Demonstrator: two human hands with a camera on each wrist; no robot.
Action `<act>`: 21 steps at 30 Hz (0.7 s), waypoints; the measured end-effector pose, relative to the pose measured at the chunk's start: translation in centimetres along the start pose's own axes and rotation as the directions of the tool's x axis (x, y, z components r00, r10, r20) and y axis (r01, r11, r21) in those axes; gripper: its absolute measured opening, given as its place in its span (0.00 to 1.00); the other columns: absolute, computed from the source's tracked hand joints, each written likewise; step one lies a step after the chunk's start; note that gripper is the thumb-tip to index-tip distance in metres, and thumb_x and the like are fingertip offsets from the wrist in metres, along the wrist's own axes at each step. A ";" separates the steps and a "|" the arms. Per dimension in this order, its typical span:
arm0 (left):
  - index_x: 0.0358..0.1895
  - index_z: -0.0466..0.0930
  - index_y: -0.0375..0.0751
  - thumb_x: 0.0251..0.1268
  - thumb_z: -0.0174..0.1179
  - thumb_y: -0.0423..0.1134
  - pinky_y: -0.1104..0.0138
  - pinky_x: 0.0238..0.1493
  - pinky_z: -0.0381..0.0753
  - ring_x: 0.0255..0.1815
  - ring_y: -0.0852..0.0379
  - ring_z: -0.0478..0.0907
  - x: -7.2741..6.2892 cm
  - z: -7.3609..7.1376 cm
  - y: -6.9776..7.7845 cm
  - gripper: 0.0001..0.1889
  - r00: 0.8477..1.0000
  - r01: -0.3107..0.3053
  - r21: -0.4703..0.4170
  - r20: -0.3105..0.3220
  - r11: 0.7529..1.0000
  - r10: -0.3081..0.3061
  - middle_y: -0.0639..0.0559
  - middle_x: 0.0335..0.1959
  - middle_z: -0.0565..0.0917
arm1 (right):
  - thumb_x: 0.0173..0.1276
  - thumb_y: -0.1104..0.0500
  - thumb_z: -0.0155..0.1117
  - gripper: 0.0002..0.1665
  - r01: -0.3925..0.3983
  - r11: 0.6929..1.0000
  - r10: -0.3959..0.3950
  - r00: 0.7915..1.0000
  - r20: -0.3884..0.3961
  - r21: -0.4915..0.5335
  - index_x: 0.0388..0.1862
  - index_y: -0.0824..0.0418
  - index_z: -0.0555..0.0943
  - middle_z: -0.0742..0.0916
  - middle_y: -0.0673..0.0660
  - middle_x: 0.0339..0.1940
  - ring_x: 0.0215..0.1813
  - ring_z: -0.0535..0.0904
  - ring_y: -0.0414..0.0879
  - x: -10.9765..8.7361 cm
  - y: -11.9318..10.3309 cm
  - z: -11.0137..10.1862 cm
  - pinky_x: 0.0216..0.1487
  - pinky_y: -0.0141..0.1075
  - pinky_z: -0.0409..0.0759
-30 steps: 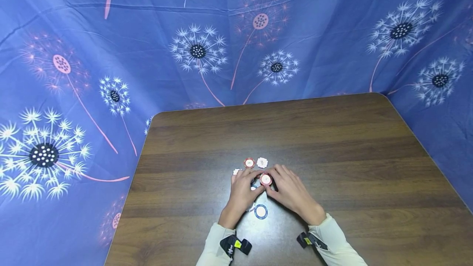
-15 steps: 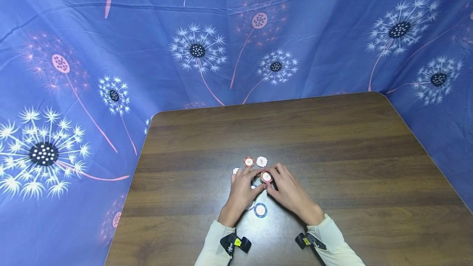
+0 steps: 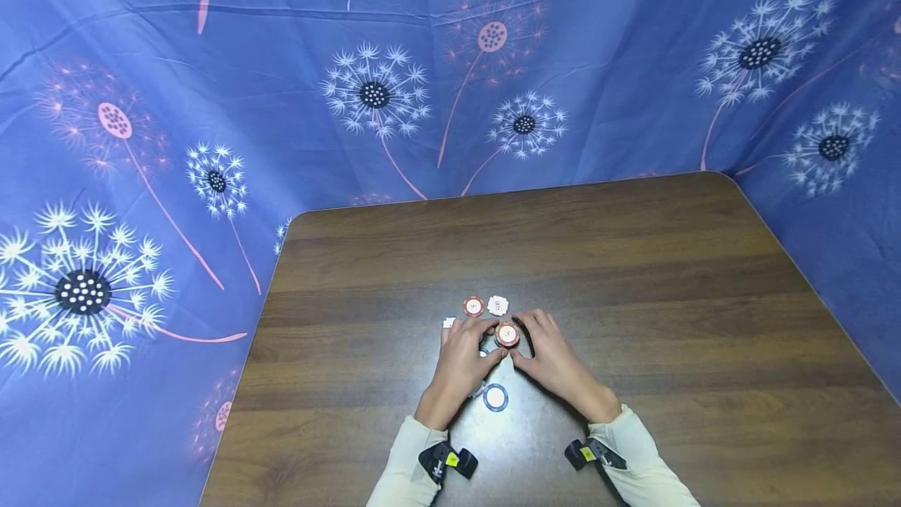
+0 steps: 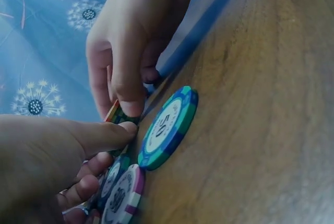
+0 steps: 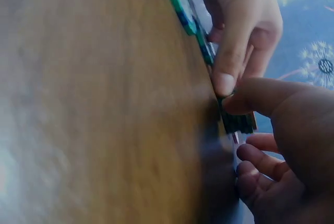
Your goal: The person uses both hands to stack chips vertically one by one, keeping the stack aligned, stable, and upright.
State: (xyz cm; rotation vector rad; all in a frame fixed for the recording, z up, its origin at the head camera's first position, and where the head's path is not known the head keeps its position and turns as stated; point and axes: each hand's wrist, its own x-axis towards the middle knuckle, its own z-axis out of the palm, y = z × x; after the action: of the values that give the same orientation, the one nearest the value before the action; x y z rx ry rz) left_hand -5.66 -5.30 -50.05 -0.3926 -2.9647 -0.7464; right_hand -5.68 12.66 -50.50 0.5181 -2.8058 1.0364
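A small stack of poker chips, topped by a red one with a white centre, stands between both hands. My left hand pinches it from the left with thumb and index finger. On its right, my right hand has thumb and index spread round it, the fingertips close at its edge and a gap at the palm. A blue-and-green chip marked 50 lies nearest in the left wrist view. A white-and-purple chip is beside it, next to the left fingers, which partly hide further chips.
Beyond the hands lie a red chip and a white chip. Another white chip shows past the left fingers. The brown wooden table reaches back to a blue dandelion-print cloth.
The right hand's thumb and index have spread and drawn slightly away from the stack. The left hand keeps its place at the chips. The loose chips have not visibly moved on the table.
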 end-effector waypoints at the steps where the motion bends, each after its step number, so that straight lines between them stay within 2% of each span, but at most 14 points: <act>1: 0.57 0.81 0.56 0.50 0.72 0.52 0.60 0.52 0.65 0.48 0.56 0.76 0.0 -0.1 0.0 0.27 1.000 -0.001 -0.001 0.002 1.000 0.001 0.62 0.48 0.84 | 0.48 0.61 0.75 0.37 -0.016 1.000 0.016 1.000 0.005 0.016 0.60 0.67 0.75 0.80 0.61 0.48 0.53 0.74 0.55 0.0 0.1 -0.1 0.55 0.50 0.75; 5: 0.57 0.81 0.54 0.49 0.73 0.49 0.59 0.52 0.67 0.51 0.56 0.77 -0.1 -0.3 0.0 0.27 1.000 -0.014 -0.006 -0.004 1.000 0.014 0.61 0.49 0.85 | 0.48 0.59 0.77 0.38 -0.052 0.996 0.051 0.999 0.017 0.067 0.60 0.66 0.76 0.80 0.61 0.49 0.53 0.74 0.56 0.1 0.5 -0.3 0.56 0.51 0.74; 10: 0.57 0.81 0.52 0.50 0.73 0.45 0.59 0.52 0.67 0.51 0.55 0.78 -0.3 -0.6 0.1 0.27 0.999 -0.042 -0.022 -0.017 0.999 0.041 0.59 0.50 0.85 | 0.49 0.55 0.79 0.36 -0.064 0.996 0.063 0.998 0.025 0.060 0.58 0.64 0.79 0.81 0.57 0.46 0.51 0.75 0.52 0.3 0.7 0.0 0.53 0.47 0.73; 14: 0.58 0.80 0.51 0.54 0.71 0.43 0.61 0.50 0.67 0.48 0.58 0.78 -0.3 -1.1 0.1 0.25 0.999 -0.048 -0.046 0.007 0.998 0.048 0.58 0.48 0.86 | 0.48 0.54 0.80 0.33 -0.071 0.996 0.071 0.997 0.008 0.059 0.54 0.61 0.81 0.82 0.54 0.43 0.48 0.74 0.49 0.3 0.8 0.1 0.50 0.45 0.73; 18: 0.57 0.81 0.51 0.60 0.66 0.43 0.62 0.49 0.69 0.43 0.60 0.79 -0.1 -1.6 0.0 0.20 0.997 -0.062 -0.061 0.033 0.996 0.064 0.58 0.45 0.86 | 0.49 0.53 0.79 0.29 -0.036 0.998 0.037 0.999 -0.008 0.055 0.51 0.58 0.83 0.82 0.51 0.41 0.45 0.73 0.46 0.2 1.0 0.2 0.47 0.42 0.72; 21: 0.55 0.82 0.49 0.64 0.63 0.42 0.62 0.52 0.75 0.46 0.59 0.81 0.5 -2.2 -0.2 0.17 0.995 -0.084 -0.075 0.040 0.994 0.087 0.57 0.46 0.86 | 0.51 0.52 0.78 0.26 -0.007 0.999 0.007 1.000 -0.014 0.054 0.50 0.57 0.84 0.82 0.50 0.40 0.44 0.73 0.44 0.0 1.1 0.3 0.46 0.40 0.71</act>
State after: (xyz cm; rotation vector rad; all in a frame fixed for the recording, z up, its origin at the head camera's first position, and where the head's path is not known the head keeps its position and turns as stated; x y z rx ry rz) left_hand -6.24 -6.42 -48.17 -0.5429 -2.9445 -0.8490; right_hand -6.10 13.25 -51.35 0.5046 -2.7760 1.1150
